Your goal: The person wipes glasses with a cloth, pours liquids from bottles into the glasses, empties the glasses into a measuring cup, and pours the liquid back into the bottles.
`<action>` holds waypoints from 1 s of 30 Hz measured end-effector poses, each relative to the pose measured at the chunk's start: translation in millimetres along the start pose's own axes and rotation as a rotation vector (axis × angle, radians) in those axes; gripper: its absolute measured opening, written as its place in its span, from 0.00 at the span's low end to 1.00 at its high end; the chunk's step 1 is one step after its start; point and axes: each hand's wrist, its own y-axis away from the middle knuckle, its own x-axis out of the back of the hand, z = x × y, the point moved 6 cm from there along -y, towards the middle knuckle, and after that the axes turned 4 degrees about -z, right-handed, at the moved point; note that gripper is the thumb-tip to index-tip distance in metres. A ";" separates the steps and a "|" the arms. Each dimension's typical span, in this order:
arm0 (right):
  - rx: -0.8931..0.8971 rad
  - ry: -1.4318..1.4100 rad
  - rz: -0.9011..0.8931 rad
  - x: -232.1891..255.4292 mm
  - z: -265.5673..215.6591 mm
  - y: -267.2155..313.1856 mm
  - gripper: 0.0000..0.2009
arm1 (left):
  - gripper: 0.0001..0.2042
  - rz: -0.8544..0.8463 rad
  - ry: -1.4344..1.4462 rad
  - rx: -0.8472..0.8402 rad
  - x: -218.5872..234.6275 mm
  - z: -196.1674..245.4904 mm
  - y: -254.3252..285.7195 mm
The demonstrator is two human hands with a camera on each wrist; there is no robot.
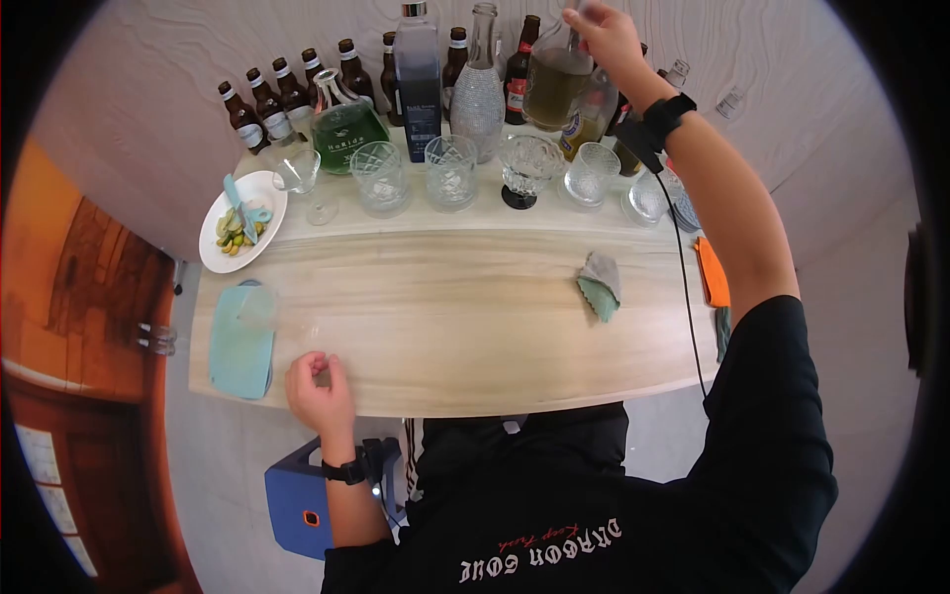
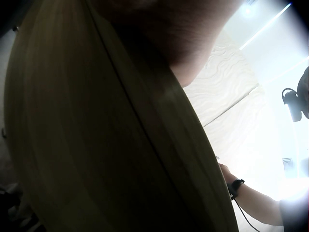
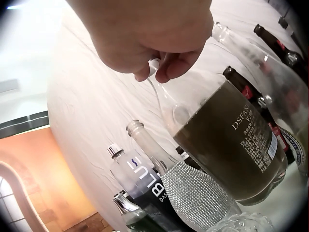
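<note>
In the head view my right hand (image 1: 609, 45) grips the neck of a clear bottle of brownish liquid (image 1: 556, 87) at the back of the table. The right wrist view shows the fingers of that hand (image 3: 166, 65) curled round the neck, above the printed bottle body (image 3: 231, 140). A rhinestone-covered bottle (image 3: 198, 193) is beside it. My left hand (image 1: 322, 391) rests at the table's front left edge with its fingers loosely curled, holding nothing. In the left wrist view, part of the left hand (image 2: 164, 34) shows dark over the table.
Several glasses (image 1: 451, 173) stand in a row before the bottles. A green bottle (image 1: 346, 129), a plate (image 1: 213, 243) with sliced fruit and tongs, a light-blue board (image 1: 240, 346) with a clear glass item on it, a grey-green cloth (image 1: 600, 287) and an orange cloth (image 1: 712, 272) are around the table.
</note>
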 end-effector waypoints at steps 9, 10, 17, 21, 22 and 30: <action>0.064 0.241 -0.149 -33.7 40.2 13.5 0.19 | 0.06 -0.013 -0.017 -0.012 0.9 1.0 -0.6; 0.063 0.263 -0.151 -37.2 42.9 15.1 0.18 | 0.06 -0.013 -0.018 -0.011 0.6 1.0 -0.7; 0.031 0.309 -0.211 -47.9 43.9 30.7 0.22 | 0.05 -0.023 -0.025 -0.011 0.6 2.2 -1.2; 0.031 0.265 -0.164 -50.5 55.5 32.4 0.18 | 0.05 -0.016 -0.021 -0.020 1.2 3.1 -1.6; 0.020 0.234 -0.158 -50.7 58.2 32.1 0.18 | 0.05 -0.016 -0.022 -0.020 1.2 3.2 -1.8; -0.038 0.268 -0.152 -48.9 66.1 32.8 0.18 | 0.05 -0.021 -0.030 -0.023 0.3 1.8 -1.7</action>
